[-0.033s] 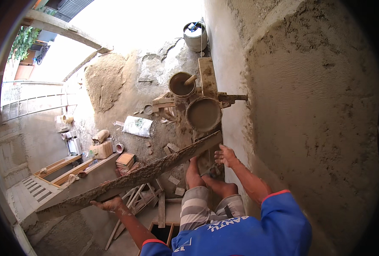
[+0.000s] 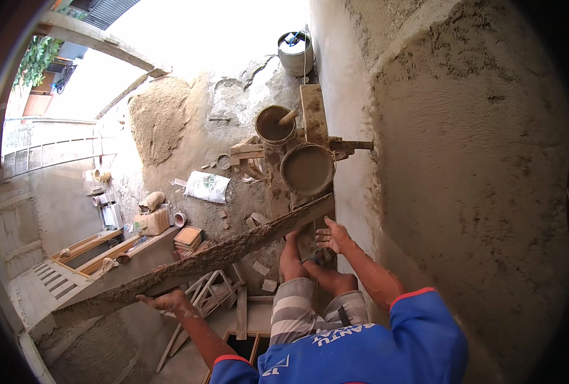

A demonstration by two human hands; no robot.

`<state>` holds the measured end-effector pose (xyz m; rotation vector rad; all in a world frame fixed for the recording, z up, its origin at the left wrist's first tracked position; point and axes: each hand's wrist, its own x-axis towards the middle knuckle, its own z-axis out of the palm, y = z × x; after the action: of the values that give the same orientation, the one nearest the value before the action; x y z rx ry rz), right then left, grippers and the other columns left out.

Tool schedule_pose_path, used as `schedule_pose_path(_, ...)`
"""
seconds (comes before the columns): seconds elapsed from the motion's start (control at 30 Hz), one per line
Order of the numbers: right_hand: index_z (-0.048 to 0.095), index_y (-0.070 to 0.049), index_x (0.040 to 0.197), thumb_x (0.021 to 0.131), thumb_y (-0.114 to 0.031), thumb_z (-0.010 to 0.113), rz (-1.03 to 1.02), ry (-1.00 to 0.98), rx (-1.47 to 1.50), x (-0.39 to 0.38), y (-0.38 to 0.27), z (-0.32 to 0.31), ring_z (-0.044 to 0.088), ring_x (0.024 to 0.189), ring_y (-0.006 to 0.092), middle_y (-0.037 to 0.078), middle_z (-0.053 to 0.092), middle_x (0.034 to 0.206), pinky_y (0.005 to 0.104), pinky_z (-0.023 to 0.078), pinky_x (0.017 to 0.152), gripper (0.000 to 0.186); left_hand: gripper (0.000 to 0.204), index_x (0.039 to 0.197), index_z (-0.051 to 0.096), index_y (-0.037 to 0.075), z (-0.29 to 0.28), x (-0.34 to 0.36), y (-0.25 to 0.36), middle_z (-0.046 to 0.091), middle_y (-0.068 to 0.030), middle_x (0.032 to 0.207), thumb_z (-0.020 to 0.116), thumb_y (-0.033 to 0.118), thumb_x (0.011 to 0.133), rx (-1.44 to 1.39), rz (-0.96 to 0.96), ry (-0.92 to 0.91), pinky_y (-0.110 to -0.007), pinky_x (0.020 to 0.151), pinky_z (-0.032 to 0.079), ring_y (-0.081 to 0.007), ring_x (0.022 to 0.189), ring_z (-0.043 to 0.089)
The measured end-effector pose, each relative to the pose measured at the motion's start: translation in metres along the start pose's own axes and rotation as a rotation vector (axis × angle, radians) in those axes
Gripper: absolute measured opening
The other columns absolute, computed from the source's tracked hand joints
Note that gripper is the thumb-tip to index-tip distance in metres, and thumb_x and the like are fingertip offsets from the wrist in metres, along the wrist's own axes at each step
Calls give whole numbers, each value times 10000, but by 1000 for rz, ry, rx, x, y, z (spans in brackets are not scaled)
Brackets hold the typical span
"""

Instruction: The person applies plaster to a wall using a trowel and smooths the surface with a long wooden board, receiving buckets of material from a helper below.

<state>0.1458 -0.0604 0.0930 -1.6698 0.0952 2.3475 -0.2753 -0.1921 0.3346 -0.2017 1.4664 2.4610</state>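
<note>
Plank [image 2: 211,257] rests on left hand [image 2: 167,300], right hand [image 2: 337,237] near its end

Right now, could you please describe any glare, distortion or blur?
Head view: glare bleaches the scene beyond the sand pile; head view: corners fall black and edges along the left wall bend; head view: left hand and right hand show no obvious blur.

Blue shirt [image 2: 387,345], cut off below
</note>
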Motion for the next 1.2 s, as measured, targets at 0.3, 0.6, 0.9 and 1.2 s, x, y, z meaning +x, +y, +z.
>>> schedule_pose_path(0.3,468,-68,1184,942,-310,424,-228,-211,651,101,34,70,527,977,286,91,543,1089,497,450,841,345,735,1327,364,108,44,-42,-64,415,-107,1313,559,569,789,-14,0,-193,-484,971,370,-280,1144,455)
schedule_pose_path(0.6,469,2,1181,941,-248,397,-183,-156,620,137,-9,68,504,1089,329,151,508,1205,546,411,924,354,614,1315,379,78,0,-72,-65,455,-112,1291,575,425,847,253,27,-644,-449,1035,304,-290,1162,460)
schedule_pose_path(0.9,427,16,1233,919,-291,441,-132,-165,320,165,-45,49,518,1088,325,168,485,1240,554,435,894,439,631,1274,424,64,-40,-52,-70,472,-68,1274,738,185,740,900,339,-848,-403,1025,323,-239,1183,437)
schedule_pose_path(1.2,421,9,1248,745,-172,564,-909,595,-1276,202,-193,100,472,1094,439,286,486,1185,459,382,953,554,744,1303,358,96,-21,-67,-99,452,-58,1269,770,275,710,863,189,-621,-404,1011,333,-227,1152,450)
